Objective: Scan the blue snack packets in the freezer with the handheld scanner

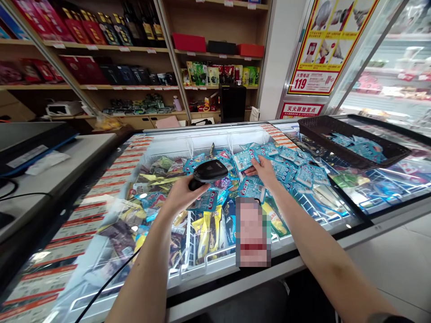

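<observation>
My left hand (183, 193) is wrapped around a black handheld barcode scanner (211, 170), held above the open chest freezer (164, 146). Below the scanner lies a blue packet (206, 202) among other wrapped goods. Further right, my right hand (264, 172) grips the edge of a blue-and-white packet (244, 159) between thumb and fingers. Around that hand spreads a pile of similar blue packets (308, 174), partly on the freezer's glass. Yellow-wrapped ice creams (204, 235) fill a wire compartment nearer me.
A pixelated upright patch (253, 233) covers something at the freezer's front edge. A dark basket (311, 125) with more blue packets rests on the glass at right. A black cable (111, 278) runs at lower left, beside a counter (81, 154). Stocked shelves (141, 48) stand behind.
</observation>
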{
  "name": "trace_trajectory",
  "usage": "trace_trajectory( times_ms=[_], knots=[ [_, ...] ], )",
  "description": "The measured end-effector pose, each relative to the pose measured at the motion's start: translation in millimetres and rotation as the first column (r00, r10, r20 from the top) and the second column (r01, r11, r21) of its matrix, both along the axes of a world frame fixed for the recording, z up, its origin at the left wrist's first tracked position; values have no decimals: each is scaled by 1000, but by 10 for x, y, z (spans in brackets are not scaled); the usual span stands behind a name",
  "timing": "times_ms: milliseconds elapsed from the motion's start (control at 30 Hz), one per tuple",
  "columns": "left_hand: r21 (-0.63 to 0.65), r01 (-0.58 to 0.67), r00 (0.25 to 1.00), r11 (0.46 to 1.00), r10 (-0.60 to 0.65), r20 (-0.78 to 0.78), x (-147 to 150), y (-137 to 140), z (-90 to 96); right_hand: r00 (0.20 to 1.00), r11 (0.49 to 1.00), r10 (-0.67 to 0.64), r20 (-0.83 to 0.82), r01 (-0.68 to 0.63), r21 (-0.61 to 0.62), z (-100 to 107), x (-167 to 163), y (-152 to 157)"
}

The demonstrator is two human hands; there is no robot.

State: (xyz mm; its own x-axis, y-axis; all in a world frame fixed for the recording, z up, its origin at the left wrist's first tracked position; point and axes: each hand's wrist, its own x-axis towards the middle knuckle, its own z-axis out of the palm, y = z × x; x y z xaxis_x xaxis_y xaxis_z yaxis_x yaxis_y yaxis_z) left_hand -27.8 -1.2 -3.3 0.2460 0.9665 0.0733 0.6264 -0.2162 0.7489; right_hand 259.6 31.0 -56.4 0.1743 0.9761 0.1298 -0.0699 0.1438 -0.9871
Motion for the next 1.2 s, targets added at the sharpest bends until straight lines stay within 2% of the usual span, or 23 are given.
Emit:
trace_trajectory(
  times_ms=[333, 467, 600, 700, 767, 867, 967, 1067, 1200],
  knots=[
    [-41, 31, 999, 999, -32, -16, -5, -16, 22, 1000, 1000, -9, 14, 9, 10, -21, 20, -7],
    [-33, 5, 1000, 999, -5, -2, -4, -20, 29, 1000, 1000, -12, 12, 11, 21, -40, 26, 14],
    [3, -23, 1000, 1000, 23, 15, -18, 8, 16, 999, 999, -40, 13, 39, 30, 46, -7, -17],
    [17, -62, 997, 998, 62, 39, -40, 36, -9, 994, 995, -89, 60, 86, 51, 145, 19, -58],
    [39, -88, 995, 995, 86, 41, -57, 56, -28, 973, 983, -180, 147, 172, 64, 179, 106, -66],
    [85, -131, 991, 988, 128, 31, -80, 84, -51, 868, 923, -383, 317, 372, 99, 162, 328, -42],
    [106, -172, 985, 979, 168, 42, -86, 99, -54, 682, 840, -520, 515, 519, 159, 114, 547, -14],
    [112, -185, 982, 976, 179, 57, -80, 91, -38, 504, 765, -575, 644, 611, 204, 91, 647, -16],
    [115, -196, 980, 974, 192, 48, -75, 77, -24, 417, 746, -570, 707, 624, 234, 99, 619, -51]
  ],
)
